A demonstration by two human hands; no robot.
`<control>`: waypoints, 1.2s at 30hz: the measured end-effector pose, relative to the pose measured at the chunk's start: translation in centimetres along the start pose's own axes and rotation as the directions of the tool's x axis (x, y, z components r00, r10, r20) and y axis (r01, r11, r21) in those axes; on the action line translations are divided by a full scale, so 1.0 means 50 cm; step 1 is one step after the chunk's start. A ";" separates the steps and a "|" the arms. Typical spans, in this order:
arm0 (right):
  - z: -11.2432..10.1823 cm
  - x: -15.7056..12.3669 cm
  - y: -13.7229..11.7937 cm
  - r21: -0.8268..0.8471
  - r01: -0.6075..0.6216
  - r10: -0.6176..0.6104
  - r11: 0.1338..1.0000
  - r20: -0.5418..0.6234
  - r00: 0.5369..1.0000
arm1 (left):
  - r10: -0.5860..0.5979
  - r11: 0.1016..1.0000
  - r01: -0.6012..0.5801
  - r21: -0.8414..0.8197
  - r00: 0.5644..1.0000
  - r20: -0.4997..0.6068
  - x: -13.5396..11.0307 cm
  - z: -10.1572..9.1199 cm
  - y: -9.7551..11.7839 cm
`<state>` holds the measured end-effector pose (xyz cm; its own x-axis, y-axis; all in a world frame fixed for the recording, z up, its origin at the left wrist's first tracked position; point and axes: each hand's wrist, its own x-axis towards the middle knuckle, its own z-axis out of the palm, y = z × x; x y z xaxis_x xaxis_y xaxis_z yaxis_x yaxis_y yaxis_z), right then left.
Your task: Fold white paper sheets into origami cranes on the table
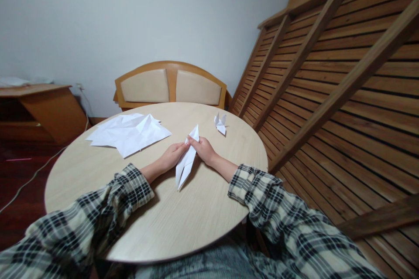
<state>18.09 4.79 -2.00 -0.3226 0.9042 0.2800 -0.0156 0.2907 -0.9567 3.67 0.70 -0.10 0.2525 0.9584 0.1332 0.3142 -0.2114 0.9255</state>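
Note:
A long, narrow folded piece of white paper (186, 162) lies on the round light-wood table (203, 209), pointed at both ends. My left hand (173, 156) pinches its left side near the upper tip, fingers closed on the paper. On the other side, my right hand (203, 148) grips the same upper part. Both wrists rest on the tabletop, and both arms wear plaid sleeves.
A pile of loose creased white sheets (129, 133) lies at the table's far left. A small finished folded paper figure (221, 124) stands at the far right. A padded wooden chair (170, 85) is behind the table, a slatted wooden wall (343, 96) to the right, a low wooden cabinet (42, 109) at left.

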 end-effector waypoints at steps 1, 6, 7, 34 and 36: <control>0.000 0.001 0.001 -0.014 0.002 -0.002 1.000 0.002 1.000 | 0.001 1.000 -0.001 0.006 1.000 -0.002 0.000 -0.001 -0.001; 0.003 0.003 0.008 -0.072 0.034 -0.033 0.997 0.007 0.999 | -0.009 1.000 0.010 0.021 1.000 -0.021 0.003 -0.003 -0.002; 0.003 0.002 0.007 -0.084 0.038 -0.038 0.996 0.000 0.999 | -0.007 1.000 0.007 0.016 1.000 -0.018 0.004 -0.003 -0.002; -0.078 0.041 -0.016 -0.228 0.142 -0.205 0.963 -0.282 0.937 | 0.016 0.995 0.012 -0.099 0.959 0.283 -0.010 0.000 0.026; -0.081 0.041 -0.022 -0.218 0.177 -0.244 0.960 -0.337 0.909 | 0.017 0.996 0.008 -0.089 0.960 0.279 -0.010 0.001 0.027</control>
<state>21.29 7.61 -0.07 0.0294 0.8566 0.5151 0.1341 0.5073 -0.8513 4.02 -0.09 1.06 0.5028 0.8632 0.0453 0.2338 -0.1862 0.9543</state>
